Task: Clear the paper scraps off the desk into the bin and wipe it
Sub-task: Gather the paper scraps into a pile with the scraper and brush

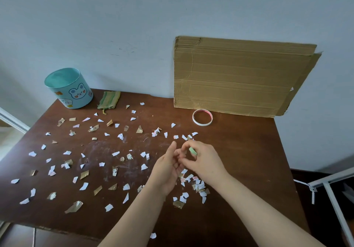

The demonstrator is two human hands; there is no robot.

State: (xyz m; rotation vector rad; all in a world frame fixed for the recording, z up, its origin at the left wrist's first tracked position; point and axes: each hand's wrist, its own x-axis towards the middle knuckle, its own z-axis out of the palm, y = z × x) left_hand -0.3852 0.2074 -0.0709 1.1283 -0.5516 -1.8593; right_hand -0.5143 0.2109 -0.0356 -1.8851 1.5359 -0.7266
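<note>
Several white and gold paper scraps (84,186) lie scattered over the brown desk (239,151). A denser heap of scraps (197,185) sits under my wrists. My left hand (168,170) is cupped palm-up at the desk's middle, fingers apart. My right hand (203,160) touches it from the right, fingers curled, with a small green piece (192,151) between its fingers. What lies inside the left palm is hidden. The light blue round bin (70,89) with a bear picture stands open at the far left corner.
A green striped cloth (109,99) lies next to the bin. A tape ring (202,117) rests in front of a cardboard sheet (239,76) leaning on the wall. White metal frame bars (333,193) stand off the desk's right edge.
</note>
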